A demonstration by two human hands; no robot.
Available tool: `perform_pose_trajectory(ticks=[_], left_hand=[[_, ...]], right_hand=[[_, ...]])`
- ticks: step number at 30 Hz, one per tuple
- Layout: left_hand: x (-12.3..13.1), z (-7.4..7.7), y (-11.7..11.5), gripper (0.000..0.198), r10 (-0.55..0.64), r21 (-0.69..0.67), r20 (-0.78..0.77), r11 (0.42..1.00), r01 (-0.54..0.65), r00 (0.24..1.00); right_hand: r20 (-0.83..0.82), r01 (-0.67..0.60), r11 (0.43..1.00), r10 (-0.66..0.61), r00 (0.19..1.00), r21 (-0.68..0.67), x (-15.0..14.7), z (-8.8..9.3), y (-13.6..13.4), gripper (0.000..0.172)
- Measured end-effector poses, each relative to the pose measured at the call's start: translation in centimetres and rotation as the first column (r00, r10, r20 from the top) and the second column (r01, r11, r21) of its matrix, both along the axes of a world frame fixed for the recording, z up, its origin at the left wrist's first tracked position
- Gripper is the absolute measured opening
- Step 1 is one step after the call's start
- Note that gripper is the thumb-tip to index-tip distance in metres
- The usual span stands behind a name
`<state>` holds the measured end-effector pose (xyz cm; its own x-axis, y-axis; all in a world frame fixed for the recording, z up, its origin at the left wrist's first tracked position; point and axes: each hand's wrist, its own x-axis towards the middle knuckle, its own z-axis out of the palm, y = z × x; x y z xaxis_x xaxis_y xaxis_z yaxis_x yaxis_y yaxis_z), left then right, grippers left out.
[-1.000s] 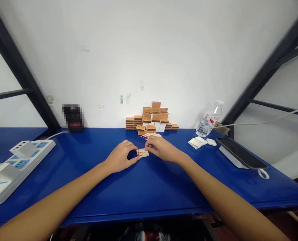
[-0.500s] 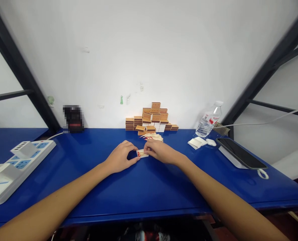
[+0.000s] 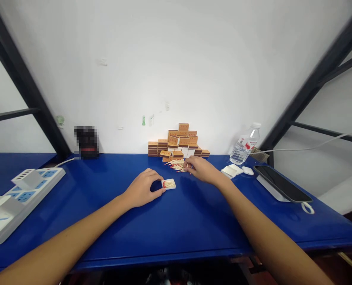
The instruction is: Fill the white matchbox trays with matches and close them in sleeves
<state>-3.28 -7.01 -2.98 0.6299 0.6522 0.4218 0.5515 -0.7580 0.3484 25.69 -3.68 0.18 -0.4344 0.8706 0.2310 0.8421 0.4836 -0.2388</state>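
A small open matchbox tray point(image 3: 168, 183) with red-tipped matches lies on the blue table point(image 3: 176, 221). My left hand point(image 3: 143, 189) rests beside it, thumb and fingers curled against the tray's left end. My right hand point(image 3: 200, 168) is farther back, its fingertips pinched at the loose pile of matches point(image 3: 177, 164). Behind the pile a stack of brown matchboxes point(image 3: 178, 143) stands against the wall.
A white power strip point(image 3: 18, 194) lies at the left. A water bottle point(image 3: 243, 144), small white boxes point(image 3: 231, 170), a white earbud case point(image 3: 247, 170) and a phone on a stand point(image 3: 282, 184) sit at the right. A dark object point(image 3: 86, 141) stands at the wall.
My right hand has left the matchbox tray and moved back and right to the loose match pile. The left hand has stayed at the tray.
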Motion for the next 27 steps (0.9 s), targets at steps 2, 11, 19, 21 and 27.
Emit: perform_pose_trajectory(ticks=[2, 11, 19, 21, 27], left_hand=[[0.0, -0.1, 0.0, 0.028, 0.002, 0.003, -0.002, 1.0, -0.002, 1.0], [0.0, 0.0, 0.0, 0.025, 0.009, 0.01, -0.02, 1.0, -0.009, 1.0], [0.0, 0.0, 0.0, 0.024, 0.008, 0.018, -0.008, 1.0, -0.008, 1.0], [0.0, 0.0, 0.0, 0.022, 0.009, 0.019, -0.003, 1.0, -0.009, 1.0], [0.0, -0.1, 0.1, 0.018, 0.023, 0.016, 0.01, 1.0, -0.024, 1.0]], right_hand=[[0.013, 0.009, 1.0, -0.009, 1.0, -0.023, 0.1, -0.6, 0.3, 0.006], [0.049, 0.065, 0.99, -0.059, 0.997, -0.123, -0.4, -1.5, 0.6, 0.01], [0.027, -0.001, 0.999, 0.002, 1.0, -0.052, -0.4, -0.7, -0.4, 0.01], [-0.015, -0.042, 0.998, 0.041, 0.999, -0.04, -1.1, -0.2, -1.1, 0.009], [-0.009, -0.133, 0.98, 0.133, 0.991, -0.15, -3.7, 0.4, -3.1, 0.01]])
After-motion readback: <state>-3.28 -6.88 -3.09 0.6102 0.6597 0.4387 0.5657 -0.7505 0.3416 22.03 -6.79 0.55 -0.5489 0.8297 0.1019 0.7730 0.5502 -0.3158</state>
